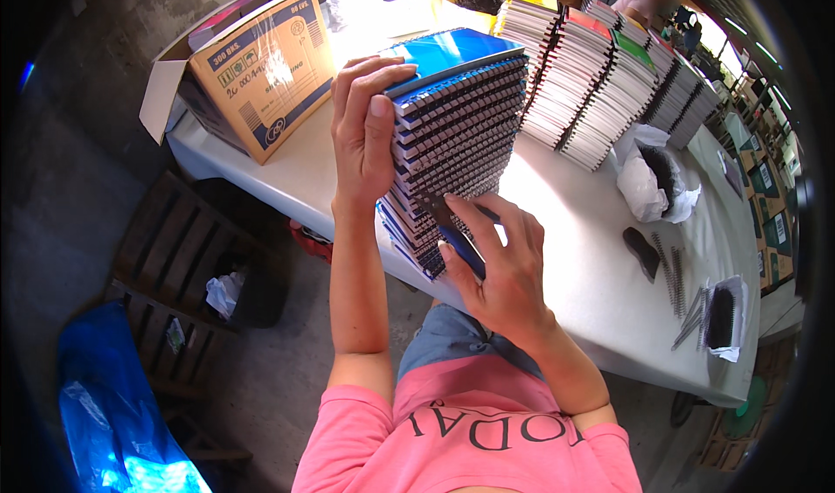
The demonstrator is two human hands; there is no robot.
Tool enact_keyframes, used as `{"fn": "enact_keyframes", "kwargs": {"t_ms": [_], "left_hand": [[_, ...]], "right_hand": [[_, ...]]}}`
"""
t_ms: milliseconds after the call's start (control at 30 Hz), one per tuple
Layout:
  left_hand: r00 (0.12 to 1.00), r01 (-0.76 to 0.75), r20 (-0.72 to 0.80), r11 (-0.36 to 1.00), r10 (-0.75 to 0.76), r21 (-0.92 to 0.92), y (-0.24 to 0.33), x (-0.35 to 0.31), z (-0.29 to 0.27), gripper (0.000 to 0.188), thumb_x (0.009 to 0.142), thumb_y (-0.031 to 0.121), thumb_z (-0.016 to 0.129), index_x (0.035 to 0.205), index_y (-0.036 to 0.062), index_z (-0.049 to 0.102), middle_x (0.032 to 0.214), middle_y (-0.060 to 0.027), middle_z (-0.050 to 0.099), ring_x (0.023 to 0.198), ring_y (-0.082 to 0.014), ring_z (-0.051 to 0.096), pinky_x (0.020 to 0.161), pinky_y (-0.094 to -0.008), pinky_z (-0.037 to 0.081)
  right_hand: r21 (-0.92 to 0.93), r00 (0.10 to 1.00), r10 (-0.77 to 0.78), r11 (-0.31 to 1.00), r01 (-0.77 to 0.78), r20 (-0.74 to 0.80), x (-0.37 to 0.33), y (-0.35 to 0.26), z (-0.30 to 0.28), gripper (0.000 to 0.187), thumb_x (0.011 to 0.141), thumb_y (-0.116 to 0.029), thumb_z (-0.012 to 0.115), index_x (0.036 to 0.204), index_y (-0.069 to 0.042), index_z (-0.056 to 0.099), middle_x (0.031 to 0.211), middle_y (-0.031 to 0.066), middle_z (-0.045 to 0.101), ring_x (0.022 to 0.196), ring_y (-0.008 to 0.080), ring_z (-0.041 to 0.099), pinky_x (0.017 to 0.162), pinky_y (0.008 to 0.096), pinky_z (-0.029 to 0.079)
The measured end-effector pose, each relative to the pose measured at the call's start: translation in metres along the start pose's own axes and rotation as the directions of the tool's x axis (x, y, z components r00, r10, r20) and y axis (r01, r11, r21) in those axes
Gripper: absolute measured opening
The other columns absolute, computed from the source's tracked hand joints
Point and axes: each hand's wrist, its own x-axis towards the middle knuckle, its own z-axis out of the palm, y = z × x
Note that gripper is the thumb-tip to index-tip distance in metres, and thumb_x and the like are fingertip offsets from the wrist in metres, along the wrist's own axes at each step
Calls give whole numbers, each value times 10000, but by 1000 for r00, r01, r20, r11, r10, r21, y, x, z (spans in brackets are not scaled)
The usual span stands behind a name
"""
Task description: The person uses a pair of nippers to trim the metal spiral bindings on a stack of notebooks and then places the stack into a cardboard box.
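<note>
A tall stack of spiral notebooks (461, 136) with blue covers stands at the table's near edge, its black wire bindings turned toward me. My left hand (365, 132) grips the upper left corner of the stack, fingers over the top cover and thumb against the side. Lower down, my right hand (509, 262) is closed around blue-handled pliers (461, 248). Their dark jaws are at the bindings partway down the stack; whether they pinch a wire is too small to tell.
An open cardboard box (261, 75) stands on the white-covered table (565, 232) at left. More notebook stacks (600, 80) rise behind. At right lie a white paper-wrapped bundle (644, 188), a dark oblong object (641, 254), loose wire coils (672, 275) and a small container (722, 315). A wooden chair (165, 267) is lower left.
</note>
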Motion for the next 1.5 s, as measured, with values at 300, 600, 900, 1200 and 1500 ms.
{"fn": "enact_keyframes", "kwargs": {"t_ms": [300,600,900,1200,1500], "left_hand": [[1000,-6,-2,1000,6,1,1,-1,0,389,986,296,353,1019,26,631,1062,-141,588,1082,-275,500,949,-376,378],[1000,-16,19,1000,16,15,2,0,1,389,987,297,355,1023,25,631,1069,-141,591,1093,-280,504,943,-376,386],[1000,5,4,1000,-5,-10,-1,-1,1,403,991,311,352,1034,20,627,1072,-136,595,1099,-272,507,945,-370,390],[1000,-26,17,1000,25,17,-1,0,1,427,995,336,340,1045,24,627,1076,-129,596,1094,-261,510,948,-365,390],[1000,-24,13,1000,24,-2,-7,0,0,429,997,347,331,1056,37,622,1092,-124,593,1113,-255,509,962,-358,389]], "right_hand": [[616,909,198,680,-398,368,1,-5,0,345,912,-239,568,1207,-74,499,977,137,552,789,282,606,665,354,490],[154,999,54,987,-52,-5,-14,3,11,385,883,-260,591,1218,-87,511,1064,132,526,967,295,533,845,413,400],[51,1000,8,999,-8,1,-9,4,12,415,841,-244,626,1225,-122,527,1027,86,536,860,252,556,727,364,430],[686,856,296,512,-517,425,-4,5,0,341,894,-243,599,1177,-58,554,987,130,570,836,228,589,712,344,470],[37,998,-3,999,5,-57,-13,5,17,397,814,-229,653,1192,-129,582,1061,86,531,900,244,543,792,378,410]]}}
